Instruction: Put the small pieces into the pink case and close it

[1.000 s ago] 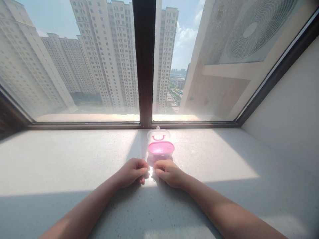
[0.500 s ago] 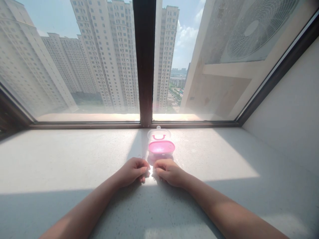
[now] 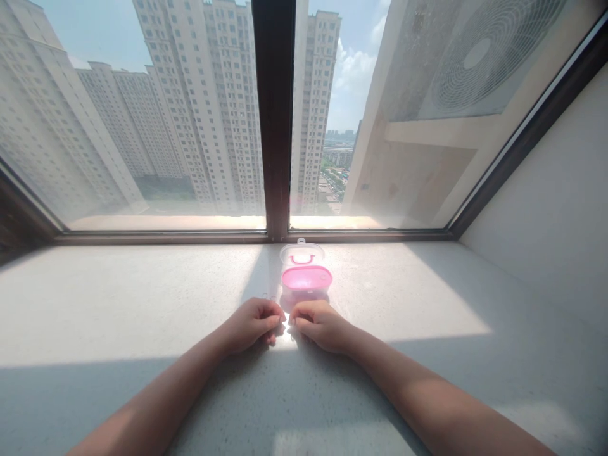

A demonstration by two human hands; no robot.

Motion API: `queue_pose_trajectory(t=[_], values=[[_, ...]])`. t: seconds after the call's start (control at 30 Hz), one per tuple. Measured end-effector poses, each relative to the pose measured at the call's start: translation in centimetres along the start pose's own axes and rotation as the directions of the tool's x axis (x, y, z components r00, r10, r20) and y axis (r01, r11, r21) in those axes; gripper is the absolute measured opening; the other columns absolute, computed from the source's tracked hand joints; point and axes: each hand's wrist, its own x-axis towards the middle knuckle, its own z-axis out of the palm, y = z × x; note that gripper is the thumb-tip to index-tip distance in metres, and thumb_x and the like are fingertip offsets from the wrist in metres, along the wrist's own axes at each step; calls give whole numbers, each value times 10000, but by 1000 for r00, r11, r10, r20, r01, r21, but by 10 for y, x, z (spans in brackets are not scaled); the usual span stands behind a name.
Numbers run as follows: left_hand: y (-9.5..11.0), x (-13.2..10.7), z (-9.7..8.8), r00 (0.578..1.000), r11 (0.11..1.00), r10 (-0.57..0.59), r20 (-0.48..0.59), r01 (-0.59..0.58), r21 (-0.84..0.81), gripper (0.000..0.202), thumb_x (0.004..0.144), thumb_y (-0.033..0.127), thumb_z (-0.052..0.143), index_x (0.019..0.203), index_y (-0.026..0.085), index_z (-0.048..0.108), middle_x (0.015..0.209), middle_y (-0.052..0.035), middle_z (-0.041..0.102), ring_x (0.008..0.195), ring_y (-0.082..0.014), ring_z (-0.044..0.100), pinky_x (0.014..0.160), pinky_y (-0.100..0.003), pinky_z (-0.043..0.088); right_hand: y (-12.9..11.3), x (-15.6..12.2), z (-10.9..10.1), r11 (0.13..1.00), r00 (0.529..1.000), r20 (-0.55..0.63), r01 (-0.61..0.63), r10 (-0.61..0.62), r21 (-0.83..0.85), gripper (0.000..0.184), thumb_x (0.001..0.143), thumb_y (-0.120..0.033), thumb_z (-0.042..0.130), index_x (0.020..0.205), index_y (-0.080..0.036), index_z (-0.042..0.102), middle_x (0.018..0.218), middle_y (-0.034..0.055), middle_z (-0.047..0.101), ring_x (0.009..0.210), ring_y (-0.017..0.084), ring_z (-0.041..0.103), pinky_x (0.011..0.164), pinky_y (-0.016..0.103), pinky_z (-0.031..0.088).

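Both hands rest on a pale stone windowsill [image 3: 118, 304], curled with their fingertips pinched and meeting in the middle. My left hand [image 3: 251, 324] and my right hand [image 3: 319, 324] hold something tiny between them that glare hides. Just beyond the knuckles stands a small pink plastic box [image 3: 306, 280], its clear lid [image 3: 302, 254] with a pink handle lying open toward the window. Faint small clear bits [image 3: 268, 297] lie on the sill near my left hand.
A dark window frame [image 3: 274, 120] splits the glass straight ahead, with tower blocks and an air-conditioner unit [image 3: 479, 60] outside. A white wall [image 3: 555, 209] closes the right side. Sunlight covers the far sill; the near part is in shadow.
Both hands have inched slightly forward toward the pink box, still pinched together. The box has not moved.
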Motion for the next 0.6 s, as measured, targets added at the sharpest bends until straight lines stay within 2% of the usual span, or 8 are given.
queue_pose_trajectory(t=[0.6], values=[[-4, 1, 0, 1000, 999, 10, 10, -9, -51, 175, 785, 270, 551, 800, 108, 613, 690, -36, 633, 515, -109, 567, 503, -230, 448, 4, 2, 1, 997, 999, 11, -35, 34, 66, 192, 763, -54, 482, 732, -144, 649, 500, -42, 523, 437, 69, 460, 441, 164, 357]])
